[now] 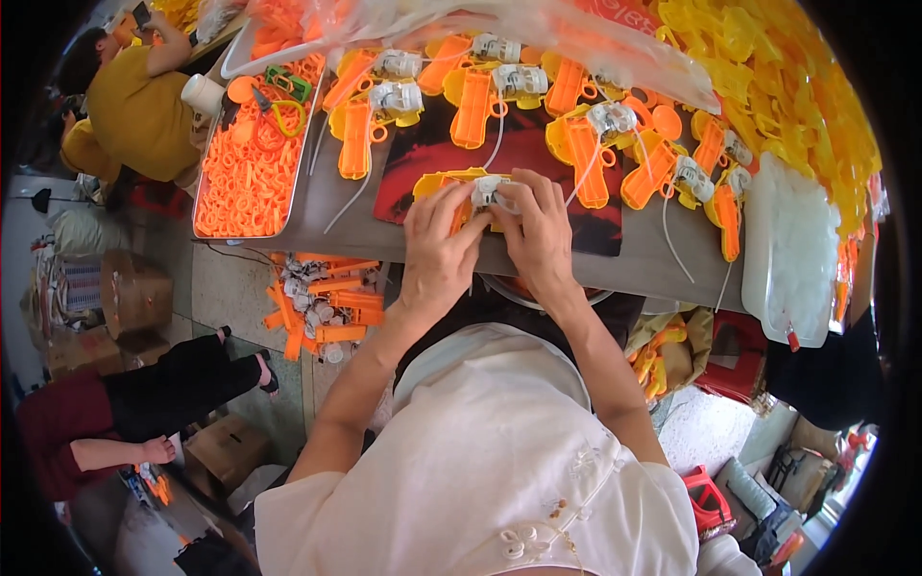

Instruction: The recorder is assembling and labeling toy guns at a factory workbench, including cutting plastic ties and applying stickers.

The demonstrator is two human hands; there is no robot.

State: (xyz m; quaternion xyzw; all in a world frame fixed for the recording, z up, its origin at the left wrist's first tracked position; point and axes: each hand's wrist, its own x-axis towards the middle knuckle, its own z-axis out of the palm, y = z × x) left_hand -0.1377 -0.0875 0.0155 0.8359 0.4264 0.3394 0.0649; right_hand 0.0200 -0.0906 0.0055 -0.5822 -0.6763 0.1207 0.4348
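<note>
At the table's near edge my left hand closes round a yellow-and-orange toy gun shell. A white and clear plastic mechanism sits at the shell's right end, between my two hands. My right hand is closed on that mechanism from the right, its fingers bent over the top. My fingers hide much of the shell's lower side. Beyond my hands lie several similar orange toy gun shells, each with a white mechanism, some with thin white tubes trailing.
On the left stands a metal tray of small orange parts, with yellow-handled cutters on top. A translucent white tub is at the right, beside heaped yellow parts. Plastic sheeting covers the back. Other people sit and stand at left.
</note>
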